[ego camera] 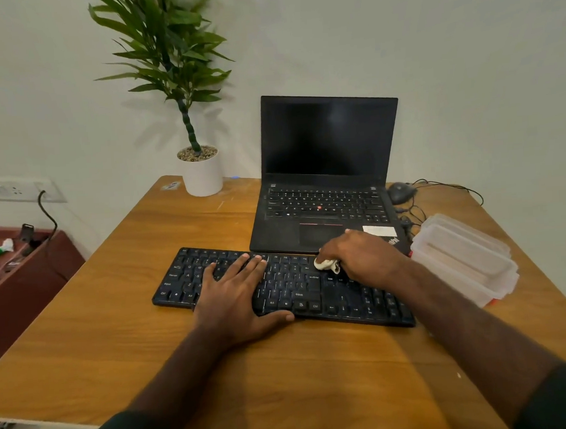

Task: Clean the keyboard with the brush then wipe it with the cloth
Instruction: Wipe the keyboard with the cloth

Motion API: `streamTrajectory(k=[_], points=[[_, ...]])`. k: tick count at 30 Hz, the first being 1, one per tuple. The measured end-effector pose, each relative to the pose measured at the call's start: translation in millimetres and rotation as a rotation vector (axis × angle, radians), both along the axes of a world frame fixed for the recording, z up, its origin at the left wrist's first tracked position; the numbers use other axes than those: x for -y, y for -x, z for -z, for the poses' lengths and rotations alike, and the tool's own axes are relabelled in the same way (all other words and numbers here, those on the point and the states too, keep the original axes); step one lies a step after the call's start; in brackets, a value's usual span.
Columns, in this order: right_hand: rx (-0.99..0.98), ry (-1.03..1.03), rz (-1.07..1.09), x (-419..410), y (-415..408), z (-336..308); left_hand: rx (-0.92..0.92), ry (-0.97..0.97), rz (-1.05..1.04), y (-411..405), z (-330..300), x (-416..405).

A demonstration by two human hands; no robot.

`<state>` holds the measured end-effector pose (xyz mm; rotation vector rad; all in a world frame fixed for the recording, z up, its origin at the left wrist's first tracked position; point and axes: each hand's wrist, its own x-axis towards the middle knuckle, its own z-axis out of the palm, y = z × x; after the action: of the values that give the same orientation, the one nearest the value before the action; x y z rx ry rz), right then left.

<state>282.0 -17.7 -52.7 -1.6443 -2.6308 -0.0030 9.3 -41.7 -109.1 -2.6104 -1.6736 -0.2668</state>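
The left hand (pixel 232 292) lay flat, fingers spread, on the keyboard (pixel 293 290). The right hand (pixel 360 259) clutched a bunched cloth (pixel 328 265), pressed on keys just right of the left. No brush showed.

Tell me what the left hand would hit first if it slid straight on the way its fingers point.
The left hand lies flat on the keyboard, fingers pointing away and slightly right. Going straight on, it would probably leave the keyboard's far edge and meet the laptop at its front edge first, though depth is hard to judge.
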Motion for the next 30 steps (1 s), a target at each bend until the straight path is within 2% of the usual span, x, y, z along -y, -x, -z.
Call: streamTrajectory(k=[4,12,18,24,27,30], points=[[0.116,-0.026,-0.005,0.9,2.2,-5.8,-0.031,0.024,-0.014,-1.3,-1.4,1.2],[0.180,0.071,-0.035,-1.2,11.7,-11.0,-0.021,0.026,-0.023,-1.1,-0.8,1.1],[0.248,0.091,-0.175,10.1,18.8,-16.1,-0.014,0.019,-0.022,-0.7,0.3,-0.4],[0.226,0.177,-0.274,30.7,21.0,-17.8,-0.049,0.048,-0.028,-1.6,-1.7,-0.1],[0.010,0.277,-0.235,36.0,8.0,-18.6,-0.059,0.051,-0.031,-1.5,-2.5,1.2],[-0.480,0.229,-0.048,34.1,-17.3,-19.3,-0.062,0.054,-0.025,-0.4,-3.1,1.3]])
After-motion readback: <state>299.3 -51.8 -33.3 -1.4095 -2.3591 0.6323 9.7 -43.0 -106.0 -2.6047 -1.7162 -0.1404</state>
